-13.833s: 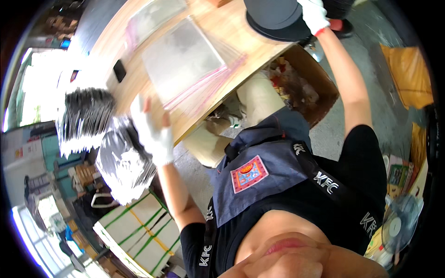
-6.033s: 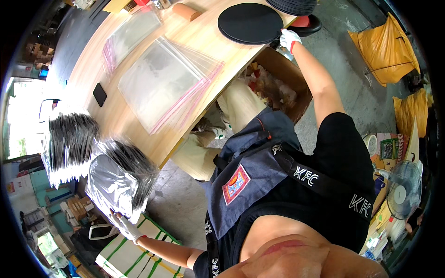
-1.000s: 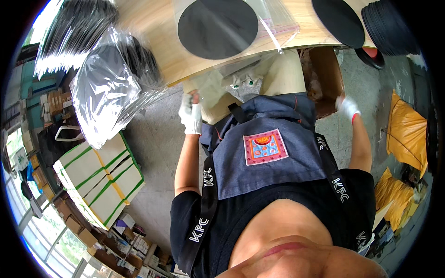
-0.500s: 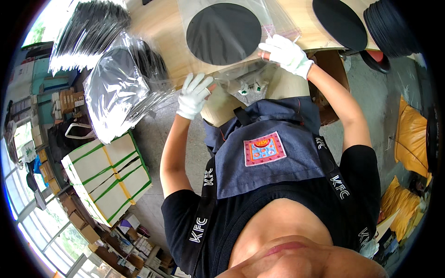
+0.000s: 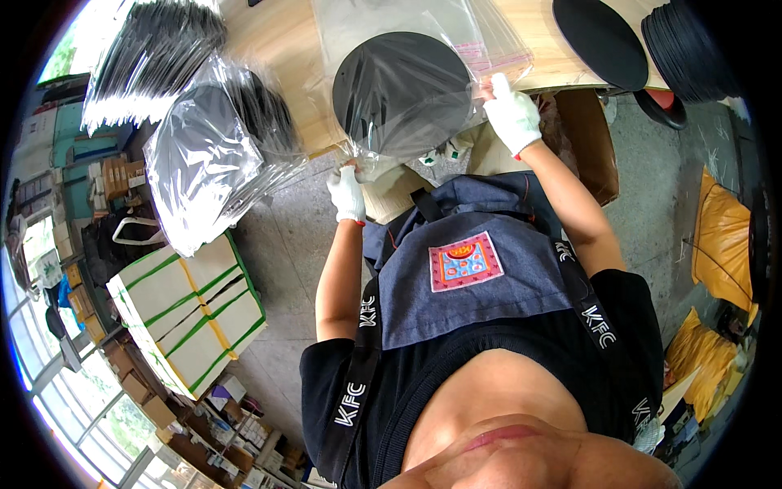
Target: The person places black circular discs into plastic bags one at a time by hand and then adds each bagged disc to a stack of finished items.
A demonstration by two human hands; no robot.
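Observation:
A round black disc (image 5: 401,94) lies inside a clear plastic bag, its near part reaching past the table's front edge. My left hand (image 5: 347,196), in a white glove with bare fingertips, is closed on the near left corner of that bag. On the right, my right hand (image 5: 513,116), gloved the same way, pinches the bag's right edge beside the disc. Beneath and beyond it lie more flat clear bags (image 5: 497,47) with pinkish print near their edges.
Bagged black discs (image 5: 208,134) are piled at the left of the wooden table (image 5: 281,37), with another stack (image 5: 155,53) behind. A loose black disc (image 5: 600,42) and a stack of black discs (image 5: 688,53) stand far right. Below the table is a cardboard box (image 5: 590,143); a green-strapped white carton (image 5: 191,314) sits left.
The bagged disc has come nearer to me, over the table edge. My left hand has gone from spread fingers to a closed grip; my right hand has shifted slightly nearer.

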